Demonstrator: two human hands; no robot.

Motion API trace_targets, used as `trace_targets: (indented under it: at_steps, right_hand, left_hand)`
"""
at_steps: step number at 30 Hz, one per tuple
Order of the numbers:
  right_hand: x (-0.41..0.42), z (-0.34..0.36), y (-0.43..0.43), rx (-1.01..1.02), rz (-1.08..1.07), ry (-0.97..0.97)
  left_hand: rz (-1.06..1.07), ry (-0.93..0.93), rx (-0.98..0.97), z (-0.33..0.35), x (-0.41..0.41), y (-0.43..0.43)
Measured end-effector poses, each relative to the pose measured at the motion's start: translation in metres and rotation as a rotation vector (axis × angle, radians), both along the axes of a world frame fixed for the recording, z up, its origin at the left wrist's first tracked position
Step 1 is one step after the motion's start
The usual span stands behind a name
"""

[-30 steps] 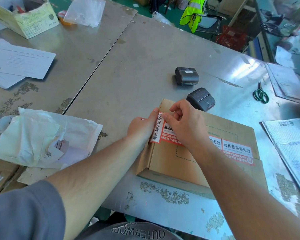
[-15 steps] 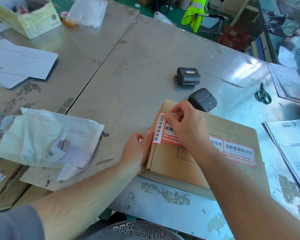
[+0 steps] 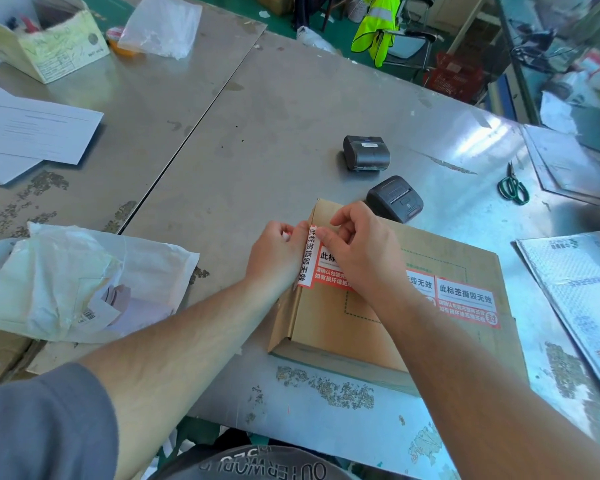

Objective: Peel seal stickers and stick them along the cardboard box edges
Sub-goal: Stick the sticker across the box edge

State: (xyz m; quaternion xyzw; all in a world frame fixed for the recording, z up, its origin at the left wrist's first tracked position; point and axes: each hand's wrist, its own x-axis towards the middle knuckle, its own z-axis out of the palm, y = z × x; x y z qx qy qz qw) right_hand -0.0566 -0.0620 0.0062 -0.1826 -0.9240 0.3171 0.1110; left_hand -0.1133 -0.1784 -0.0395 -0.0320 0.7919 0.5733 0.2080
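Noted cardboard box [image 3: 326, 323] flat on tabletop [image 3: 291, 133], near front edge. Found seal sticker [image 3: 308, 258] folded over box's left top edge: red part on lid, white strip down side wall. Right hand [image 3: 357, 251] on lid portion, grip narrow, thumb and forefinger pinching sticker's far corner. Left hand [image 3: 278, 258] against side wall, thumb on strip; fingers curled, cannot tell whether holding anything. Second sticker [image 3: 465, 301] flat on lid, further right.

Judged risks:
- crease or trapped bubble from pressing strip before drawing it taut over edge
- skew from uneven thumb pressure
- tearing on any re-lift, given void-if-torn print
- box sliding on smooth metal under sideways push
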Motion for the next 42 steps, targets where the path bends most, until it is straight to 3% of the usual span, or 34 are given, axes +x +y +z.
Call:
trace_targets:
  at_steps: [20, 24, 30, 37, 42]
  right_hand:
    - [0.001, 0.002, -0.004, 0.038, -0.007, -0.032]
    - [0.001, 0.003, -0.005, 0.009, -0.019, -0.037]
    - [0.004, 0.023, 0.007, -0.241, -0.261, 0.018]
    - [0.044, 0.026, 0.017, -0.029, -0.514, 0.013]
    - [0.066, 0.017, 0.024, -0.055, -0.481, -0.085]
  left_hand:
    - [-0.132, -0.066, 0.044, -0.013, 0.038, -0.042]
    - [-0.115, 0.026, 0.111, 0.0, 0.032, -0.041]
    - [-0.23, 0.195, -0.139, 0.026, 0.013, -0.021]
    - [-0.289, 0.289, -0.258, 0.023, 0.006, -0.015]
    - [-0.263, 0.293, -0.249, 0.018, 0.01, -0.012]
